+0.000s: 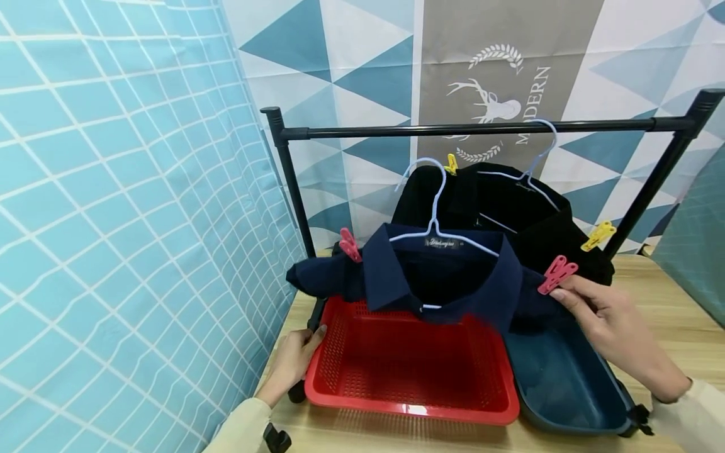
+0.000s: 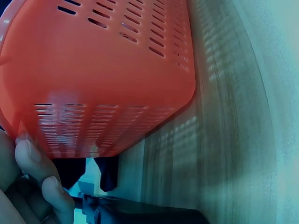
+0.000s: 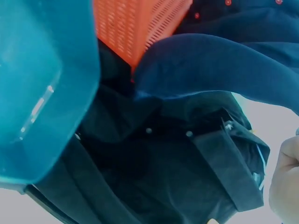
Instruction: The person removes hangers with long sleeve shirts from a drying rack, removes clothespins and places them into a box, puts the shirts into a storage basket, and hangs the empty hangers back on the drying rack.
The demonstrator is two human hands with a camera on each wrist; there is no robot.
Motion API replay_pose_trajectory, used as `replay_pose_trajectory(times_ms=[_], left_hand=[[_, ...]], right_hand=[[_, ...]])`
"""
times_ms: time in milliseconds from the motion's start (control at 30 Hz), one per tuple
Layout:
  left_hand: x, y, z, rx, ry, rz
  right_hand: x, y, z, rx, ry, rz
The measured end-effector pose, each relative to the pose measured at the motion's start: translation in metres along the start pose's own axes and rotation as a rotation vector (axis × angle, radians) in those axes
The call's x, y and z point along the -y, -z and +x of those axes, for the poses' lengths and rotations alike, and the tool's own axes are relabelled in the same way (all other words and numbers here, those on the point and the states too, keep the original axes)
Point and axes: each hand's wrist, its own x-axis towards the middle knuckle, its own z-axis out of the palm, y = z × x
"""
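Note:
My left hand (image 1: pixel 296 357) grips the left rim of the red basket (image 1: pixel 412 412); in the left wrist view its curled fingers (image 2: pixel 32 156) touch the basket's side (image 2: pixel 93 74). With thumb and fingers, my right hand (image 1: pixel 617 324) pinches the pink clip (image 1: pixel 557 275) on the right shoulder of the navy shirt (image 1: pixel 453 314). Another pink clip (image 1: pixel 350 245) sits on the shirt's left shoulder. The shirt is on a light blue hanger (image 1: pixel 435 207), whose hook stands below and in front of the black bar. Part of my right hand (image 3: pixel 286 184) shows at the right wrist view's edge.
A black rack (image 1: pixel 396 131) stands behind, with a black shirt (image 1: pixel 538 220) hanging from its bar on a blue hanger, yellow clips (image 1: pixel 599 235) on its shoulders. A dark blue basin (image 1: pixel 566 384) is right of the red basket. Tiled-pattern cloth (image 1: pixel 141 220) hangs at left.

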Motion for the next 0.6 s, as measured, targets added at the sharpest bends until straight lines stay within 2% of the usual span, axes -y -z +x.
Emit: replay_pose_trajectory(times_ms=[167, 267, 367, 500, 600], left_hand=[[0.002, 0.000, 0.002, 0.007, -0.027, -0.017], [0.007, 0.001, 0.004, 0.043, -0.040, -0.054], [0.011, 0.004, 0.005, 0.119, -0.032, -0.147], [0.013, 0.012, 0.006, 0.247, 0.027, -0.306], [0.016, 0.017, 0.007, 0.306, 0.056, -0.347]], right_hand=[[-0.004, -0.010, -0.012, 0.032, 0.029, 0.015], [-0.007, -0.016, -0.018, 0.054, 0.027, 0.028], [-0.010, -0.021, -0.024, 0.073, 0.029, 0.039], [-0.013, -0.026, -0.032, 0.109, 0.021, 0.064], [-0.014, -0.029, -0.037, 0.140, 0.008, 0.084]])
